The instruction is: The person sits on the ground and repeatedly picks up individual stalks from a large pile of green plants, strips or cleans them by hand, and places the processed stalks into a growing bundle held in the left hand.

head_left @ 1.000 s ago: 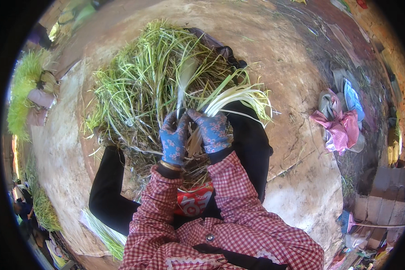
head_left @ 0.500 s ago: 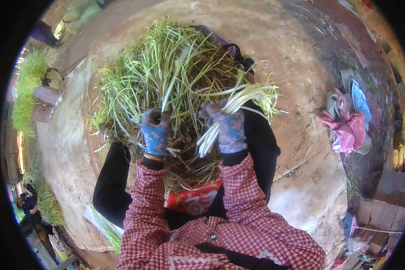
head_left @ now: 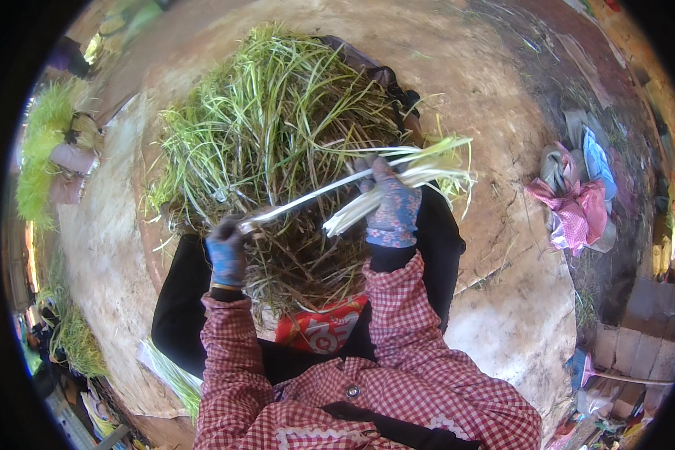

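Observation:
My left hand [head_left: 227, 253], in a blue patterned glove, is closed on the root end of one long white-and-green leafy stalk [head_left: 307, 196]. The stalk slants up to my right hand, where its leafy part meets the bunch. My right hand [head_left: 394, 204], gloved alike, is wrapped round a bunch of pale stalks [head_left: 430, 169], whose white ends stick out to its left and whose yellow-green leaves spread to its right. Beyond both hands lies a large heap of the same stalks [head_left: 266, 120], green at the far side, brown and tangled with roots nearer me.
My bent legs flank the heap, with a red printed sack [head_left: 319, 328] between them. A sheaf of stalks [head_left: 174, 379] lies by my left thigh. At left sits another person's sleeve [head_left: 75, 159] beside more greens [head_left: 43, 161]. Checked cloths [head_left: 574, 202] lie at right on the ground sheet.
My left hand has moved left and down, and the stalk in it has gone from upright to slanting across to my right hand. My right hand has turned slightly and shifted right.

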Tool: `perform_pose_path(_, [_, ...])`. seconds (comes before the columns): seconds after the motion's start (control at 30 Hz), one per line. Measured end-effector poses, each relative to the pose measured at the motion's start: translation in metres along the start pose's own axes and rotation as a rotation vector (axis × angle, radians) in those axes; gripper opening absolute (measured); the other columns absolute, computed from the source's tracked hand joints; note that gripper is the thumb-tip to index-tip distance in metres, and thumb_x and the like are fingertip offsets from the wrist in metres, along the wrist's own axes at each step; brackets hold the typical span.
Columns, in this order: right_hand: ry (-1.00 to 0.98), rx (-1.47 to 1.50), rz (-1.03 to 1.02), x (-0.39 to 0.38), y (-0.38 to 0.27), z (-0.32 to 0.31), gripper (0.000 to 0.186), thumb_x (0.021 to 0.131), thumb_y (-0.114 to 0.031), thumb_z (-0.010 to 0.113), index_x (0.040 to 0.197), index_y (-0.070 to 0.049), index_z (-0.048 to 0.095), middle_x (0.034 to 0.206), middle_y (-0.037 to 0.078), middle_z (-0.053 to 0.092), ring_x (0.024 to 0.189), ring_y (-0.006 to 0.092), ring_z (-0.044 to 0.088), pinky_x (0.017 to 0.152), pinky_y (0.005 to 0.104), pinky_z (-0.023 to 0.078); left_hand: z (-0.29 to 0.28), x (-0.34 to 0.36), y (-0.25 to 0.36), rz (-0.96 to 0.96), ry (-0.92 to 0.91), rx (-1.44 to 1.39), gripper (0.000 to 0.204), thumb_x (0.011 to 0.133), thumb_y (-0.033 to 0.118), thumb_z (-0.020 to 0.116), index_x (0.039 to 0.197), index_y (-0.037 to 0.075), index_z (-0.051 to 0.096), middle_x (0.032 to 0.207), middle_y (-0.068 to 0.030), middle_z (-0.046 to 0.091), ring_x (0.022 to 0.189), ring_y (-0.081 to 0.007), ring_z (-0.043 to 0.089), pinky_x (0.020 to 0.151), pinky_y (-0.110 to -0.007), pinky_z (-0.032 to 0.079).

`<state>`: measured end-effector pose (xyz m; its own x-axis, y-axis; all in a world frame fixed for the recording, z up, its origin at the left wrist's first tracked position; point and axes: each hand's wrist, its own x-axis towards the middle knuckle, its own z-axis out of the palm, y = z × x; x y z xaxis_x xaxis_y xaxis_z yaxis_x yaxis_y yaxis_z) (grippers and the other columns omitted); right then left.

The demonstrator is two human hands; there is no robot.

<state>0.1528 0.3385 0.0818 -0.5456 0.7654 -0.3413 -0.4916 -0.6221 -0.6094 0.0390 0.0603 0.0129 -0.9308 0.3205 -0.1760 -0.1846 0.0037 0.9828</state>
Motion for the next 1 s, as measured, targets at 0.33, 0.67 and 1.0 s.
perform_pose_path(0.33, [-0.076, 0.087, -0.015, -0.003, -0.016, -0.002, 0.033, 0.084, -0.003, 0.067, 0.113, -0.004, 0.052, 0.097, 0.012, 0.065, 0.082, 0.0246, 0.063, 0.056, 0.0244, 0.048, -0.077, 0.031, 0.028, -0.166, 0.163, 0.999, 0.041, 0.089, 0.027, 0.062, 0.118, -0.001, 0.060, 0.105, -0.0160, 0.067, 0.087, -0.0211, 0.065, 0.075, -0.028, 0.050])
perform_pose_path(0.67, [-0.272, 0.088, -0.018, -0.007, -0.004, 0.001, 0.035, 0.080, -0.004, 0.072, 0.111, -0.002, 0.054, 0.093, 0.015, 0.066, 0.088, 0.0335, 0.067, 0.051, 0.0283, 0.049, 0.070, -0.005, 0.057, 0.303, -0.551, 0.392, 0.067, 0.067, 0.021, 0.083, 0.127, 0.005, 0.056, 0.124, -0.0102, 0.060, 0.120, -0.0291, 0.052, 0.108, -0.041, 0.033])
perform_pose_path(1.0, [-0.343, 0.045, 0.089, -0.001, 0.006, 0.003, 0.046, 0.077, -0.008, 0.076, 0.116, -0.005, 0.052, 0.099, 0.015, 0.066, 0.097, 0.0339, 0.064, 0.053, 0.0244, 0.050, 0.083, -0.052, 0.014, -0.189, -0.561, -0.193, 0.043, 0.084, 0.010, 0.069, 0.123, -0.003, 0.057, 0.108, -0.0078, 0.066, 0.097, -0.0158, 0.062, 0.087, -0.029, 0.049])
